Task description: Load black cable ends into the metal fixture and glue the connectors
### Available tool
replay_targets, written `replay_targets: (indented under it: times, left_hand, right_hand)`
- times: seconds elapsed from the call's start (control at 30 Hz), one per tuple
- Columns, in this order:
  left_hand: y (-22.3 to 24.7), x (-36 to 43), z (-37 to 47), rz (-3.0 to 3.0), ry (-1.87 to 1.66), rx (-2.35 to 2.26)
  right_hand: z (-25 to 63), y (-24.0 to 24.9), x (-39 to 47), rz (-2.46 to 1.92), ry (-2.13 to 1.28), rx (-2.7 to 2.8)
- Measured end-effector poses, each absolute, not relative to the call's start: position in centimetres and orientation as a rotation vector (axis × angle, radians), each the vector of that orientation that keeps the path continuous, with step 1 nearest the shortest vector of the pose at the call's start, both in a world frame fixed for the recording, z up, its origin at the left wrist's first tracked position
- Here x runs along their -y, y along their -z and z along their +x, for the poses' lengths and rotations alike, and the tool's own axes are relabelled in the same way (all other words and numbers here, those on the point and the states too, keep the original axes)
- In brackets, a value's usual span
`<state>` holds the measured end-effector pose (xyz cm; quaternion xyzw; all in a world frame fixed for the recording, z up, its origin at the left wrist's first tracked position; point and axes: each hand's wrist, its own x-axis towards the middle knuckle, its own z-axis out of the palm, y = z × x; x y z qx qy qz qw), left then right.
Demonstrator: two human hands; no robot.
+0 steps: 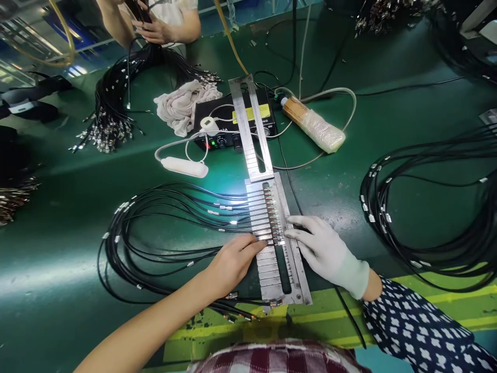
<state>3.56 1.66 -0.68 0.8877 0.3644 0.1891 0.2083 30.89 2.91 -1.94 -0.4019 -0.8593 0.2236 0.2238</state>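
From my station I make out the black cable (273, 244) on the slotted metal jig (269, 269), partly hidden by my left hand (233, 261), pinching it narrowly, while my gloved right hand (326, 251) touches the jig opposite, fingers spread.

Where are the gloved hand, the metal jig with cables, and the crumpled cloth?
Gloved right hand (325, 249), head view: back of the hand.
Metal jig (268, 270), head view: bare grooved plate.
Crumpled cloth (183, 107), head view: middle folds.

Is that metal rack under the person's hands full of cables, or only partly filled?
Partly filled: black cables lie across the far grooves of the metal rack, while grooves nearer the person's body show bare metal.
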Motion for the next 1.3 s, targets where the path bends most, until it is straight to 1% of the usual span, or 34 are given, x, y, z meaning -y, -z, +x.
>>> replay_targets:
  times: [0.3,0.6,0.77,0.87,0.97,1.13,1.23,1.3]
  left_hand:
    - [0.4,-1.3,3.8,2.627,-0.599,-1.0]
    - [2.9,-0.5,3.6,2.472,-0.65,-1.037]
    - [2.5,0.4,3.9,2.535,-0.704,-1.161]
    - [2.0,1.3,3.8,2.665,-0.646,-1.326]
    - [2.1,1.9,3.6,2.7,-0.518,-1.326]
    - [1.6,1.2,3.0,2.441,-0.481,-1.23]
    - [-0.1,0.6,1.1,2.092,-0.546,-1.131]
    - [-1.4,1.1,-0.8,1.955,-0.568,-1.143]
  right_hand:
    - [30.9,1.9,-2.9,-1.119,-0.62,2.372]
    - [30.9,2.1,-3.0,-1.111,-0.621,2.373]
    - [30.9,2.1,-2.9,-1.119,-0.62,2.359]
    - [30.9,2.1,-3.0,-1.117,-0.626,2.35]
    - [30.8,2.0,-3.1,-1.122,-0.617,2.349]
    - [30.6,2.1,-3.2,-1.121,-0.549,2.346]
    - [30.7,2.4,-3.0,-1.117,-0.483,2.368]
    - [30.7,2.7,-2.9,-1.118,-0.441,2.389]
